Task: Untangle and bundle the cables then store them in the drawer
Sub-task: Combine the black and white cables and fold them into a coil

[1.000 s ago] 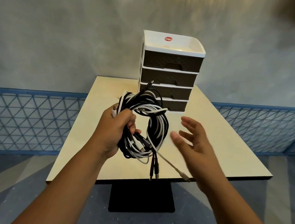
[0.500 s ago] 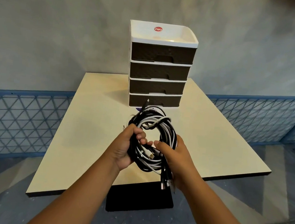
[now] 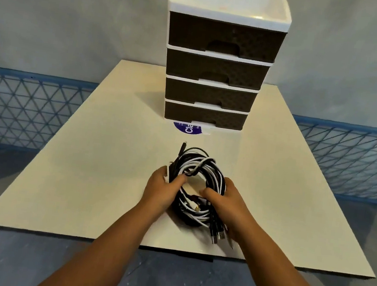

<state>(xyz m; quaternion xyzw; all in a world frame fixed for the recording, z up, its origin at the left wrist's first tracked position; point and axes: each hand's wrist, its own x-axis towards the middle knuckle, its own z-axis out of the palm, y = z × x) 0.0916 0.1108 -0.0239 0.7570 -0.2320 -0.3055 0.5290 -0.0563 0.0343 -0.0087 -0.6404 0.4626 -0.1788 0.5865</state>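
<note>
A coil of black and white cables (image 3: 200,165) lies on the cream table (image 3: 98,172) near its front edge. My left hand (image 3: 161,188) grips the coil's left side, thumb inside the loop. My right hand (image 3: 227,203) grips the right side, and several plug ends stick out below it toward me. Behind the coil stands a drawer unit (image 3: 219,58) with a white top tray and several dark brown drawers, all closed.
A round purple sticker (image 3: 188,128) lies on the table just in front of the bottom drawer. A blue lattice fence (image 3: 28,109) runs behind the table on both sides, against a grey wall. Grey floor lies below.
My right hand came in and took hold of the coil. Both hands then lowered the cables from mid-air down onto the table, and the view moved closer to the drawers.
</note>
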